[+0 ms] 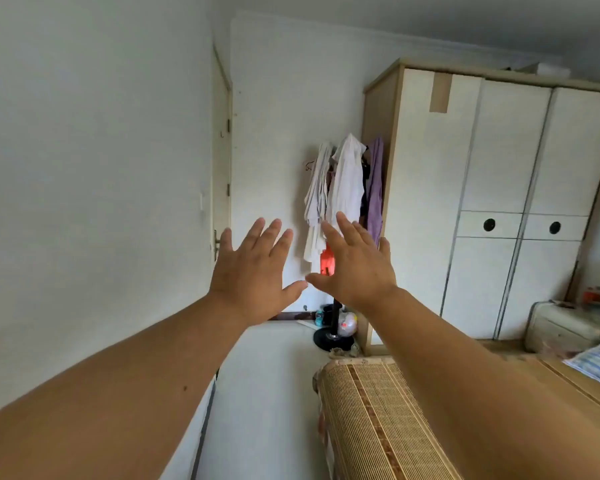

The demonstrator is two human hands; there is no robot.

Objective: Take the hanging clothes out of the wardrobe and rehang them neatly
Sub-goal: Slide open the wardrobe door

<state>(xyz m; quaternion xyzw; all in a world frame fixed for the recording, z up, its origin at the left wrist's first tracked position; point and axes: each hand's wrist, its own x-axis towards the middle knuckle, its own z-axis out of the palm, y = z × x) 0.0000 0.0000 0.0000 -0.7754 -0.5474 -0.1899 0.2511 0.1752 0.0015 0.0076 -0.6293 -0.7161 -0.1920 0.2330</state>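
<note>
head view, the only one there is; both arms are stretched out in front, left hand point(253, 271) and right hand point(355, 268) raised with their backs to the camera, fingers straight and spread apart, thumb tips close to each other, nothing held in either; the wardrobe point(499, 202) is across the room on the right and all its doors look closed, so whatever hangs inside can't be seen; just beside its left side there's a stand point(335, 318) with clothes point(347, 181) draped on it, a couple of white pieces and a purple one point(374, 188) nearest the wardrobe; can't tell if those count for the task; the hands are well apart from all of it, so my guess is nothing's started and a door needs opening first; handling wise i'd expect light, floppy fabric, not fragile, but quick to slide off a tipped hanger; best to take the hanger by its hook or neck with one hand and support the cloth with the other, not pull a sleeve; a bed point(378, 417) with a slatted mat sits bottom right, maybe handy for laying things down
</note>
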